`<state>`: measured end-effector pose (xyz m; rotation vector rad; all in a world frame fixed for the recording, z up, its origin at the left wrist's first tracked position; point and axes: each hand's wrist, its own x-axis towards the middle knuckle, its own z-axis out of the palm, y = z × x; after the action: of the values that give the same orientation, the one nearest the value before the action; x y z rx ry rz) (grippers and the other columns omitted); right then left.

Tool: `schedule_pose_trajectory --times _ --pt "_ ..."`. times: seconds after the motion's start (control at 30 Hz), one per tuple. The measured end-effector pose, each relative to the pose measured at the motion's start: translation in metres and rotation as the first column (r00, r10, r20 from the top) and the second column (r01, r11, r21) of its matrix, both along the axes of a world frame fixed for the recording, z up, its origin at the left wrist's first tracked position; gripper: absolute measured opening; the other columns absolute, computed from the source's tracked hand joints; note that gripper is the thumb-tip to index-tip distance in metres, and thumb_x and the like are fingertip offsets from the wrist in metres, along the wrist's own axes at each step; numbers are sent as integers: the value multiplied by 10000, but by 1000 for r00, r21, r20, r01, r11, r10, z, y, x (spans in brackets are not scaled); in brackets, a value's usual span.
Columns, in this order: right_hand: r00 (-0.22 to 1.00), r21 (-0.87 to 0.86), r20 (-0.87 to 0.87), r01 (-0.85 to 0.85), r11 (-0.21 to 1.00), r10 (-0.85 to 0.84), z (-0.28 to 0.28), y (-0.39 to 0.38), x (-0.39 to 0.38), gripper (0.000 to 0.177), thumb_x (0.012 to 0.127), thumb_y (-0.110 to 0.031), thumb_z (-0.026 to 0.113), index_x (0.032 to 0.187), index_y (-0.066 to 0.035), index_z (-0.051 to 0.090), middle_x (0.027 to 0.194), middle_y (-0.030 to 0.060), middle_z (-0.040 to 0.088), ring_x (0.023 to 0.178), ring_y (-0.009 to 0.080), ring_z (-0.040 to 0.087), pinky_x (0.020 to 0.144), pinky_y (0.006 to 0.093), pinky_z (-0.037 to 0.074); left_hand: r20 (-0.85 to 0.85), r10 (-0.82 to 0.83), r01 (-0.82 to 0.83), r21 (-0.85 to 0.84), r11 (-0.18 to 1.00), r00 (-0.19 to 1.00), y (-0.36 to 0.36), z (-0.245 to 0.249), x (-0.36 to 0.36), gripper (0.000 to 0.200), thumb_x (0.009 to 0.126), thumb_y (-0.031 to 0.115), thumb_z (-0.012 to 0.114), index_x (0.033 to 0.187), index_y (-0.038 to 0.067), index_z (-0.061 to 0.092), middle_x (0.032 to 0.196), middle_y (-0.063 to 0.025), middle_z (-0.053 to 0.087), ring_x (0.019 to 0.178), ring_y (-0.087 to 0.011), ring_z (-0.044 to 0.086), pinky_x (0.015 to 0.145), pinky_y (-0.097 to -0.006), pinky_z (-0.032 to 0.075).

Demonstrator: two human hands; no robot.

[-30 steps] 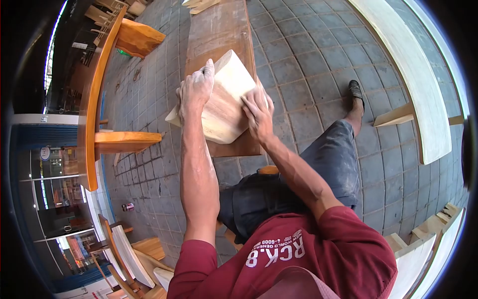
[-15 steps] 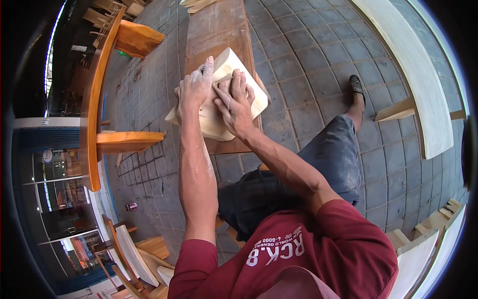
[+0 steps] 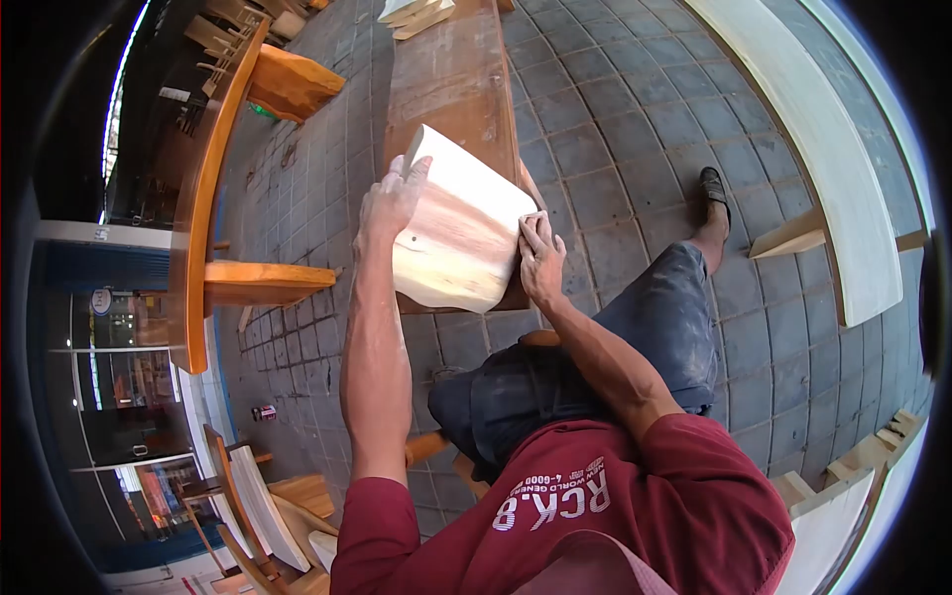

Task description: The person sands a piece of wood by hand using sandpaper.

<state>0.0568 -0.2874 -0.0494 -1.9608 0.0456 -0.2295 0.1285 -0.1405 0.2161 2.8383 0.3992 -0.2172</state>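
Observation:
A pale wooden slab (image 3: 458, 223) with a brownish streak, a small dark knot and a wavy near edge rests over the end of a brown wooden bench (image 3: 451, 74). My left hand (image 3: 390, 205) grips the slab's left edge, thumb over the top face and the other fingers mostly hidden behind the edge. At the opposite edge, my right hand (image 3: 541, 256) is closed with bent fingers against the right corner. Whether anything small sits under those fingers is hidden. Both hands look dusty.
Pale wood pieces (image 3: 416, 15) lie at the bench's far end. An orange-brown varnished bench (image 3: 198, 208) stands left, a long pale bench (image 3: 823, 149) right. A small can (image 3: 263, 413) is on the grey tiled floor (image 3: 635, 169). More wooden furniture (image 3: 268, 506) is lower left.
My hands have moved from the middle of the slab out to its left and right edges. The slab has shifted and turned, and more of its top face shows.

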Motion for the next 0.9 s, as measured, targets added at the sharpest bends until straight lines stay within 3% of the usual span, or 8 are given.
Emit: schedule_pose_trajectory --times 0.13,0.23,0.37,0.5,0.57,0.77,0.83,0.9 --pt "998 280 -59 5 960 12 48 -3 4 372 975 -194 562 1328 -78 565 1394 218 484 1204 404 537 997 481 414 -82 -18 14 -55 998 996 -5 12 -11 955 896 688 475 1505 -30 316 1427 -318 472 1345 -438 453 1126 -419 340" --pt "981 283 191 -74 956 19 57 3 11 375 962 -204 581 1299 -42 555 1306 259 505 1086 455 566 921 477 452 -45 -46 40 -124 991 998 -2 12 -18 929 894 626 510 1466 -84 335 1335 -371 513 1291 -449 503 1082 -425 380" --pt "972 310 222 -145 940 77 85 22 11 379 976 -218 575 1317 -55 604 1495 224 439 1216 424 530 1062 440 386 148 48 -25 -155 988 988 9 -16 -34 835 889 561 555 1337 -130 422 1260 -398 559 1237 -445 554 1027 -427 416" --pt "863 323 378 -463 825 337 144 21 14 405 1000 -249 527 1348 -52 586 1499 228 436 1382 382 400 1155 438 272 237 200 -4 -636 772 951 0 -29 -46 653 940 521 528 1297 -19 442 1153 -295 620 1073 -347 622 945 -427 447" --pt "847 233 437 -430 872 301 142 32 15 376 1005 -223 510 1328 -49 597 1471 206 477 1401 355 387 1161 436 264 227 201 -10 -639 769 953 9 -36 -43 602 963 511 506 1319 30 434 1125 -227 619 1061 -312 598 949 -416 431" --pt "985 287 98 -163 944 140 58 -1 25 348 1003 -190 484 1273 -18 619 1417 165 540 1352 321 458 1115 398 338 263 203 -32 -535 844 943 24 -38 -45 582 971 526 489 1304 50 448 1134 -207 621 1077 -308 582 969 -405 412" --pt "902 500 -353 -45 865 251 52 -15 25 367 1022 -221 458 1309 -37 592 1410 218 525 1311 382 484 1069 399 383 253 195 -15 -575 818 948 21 -40 -42 574 979 542 470 1283 56 455 1123 -198 619 1068 -305 578 970 -401 410" --pt "956 527 -250 2 850 153 37 -5 25 378 1027 -220 455 1332 -29 572 1413 233 517 1341 372 462 1099 401 364 246 193 -14 -584 812 950 10 -33 -44 572 988 559 444 1262 58 459 1121 -190 612 1069 -302 571 973 -396 407"
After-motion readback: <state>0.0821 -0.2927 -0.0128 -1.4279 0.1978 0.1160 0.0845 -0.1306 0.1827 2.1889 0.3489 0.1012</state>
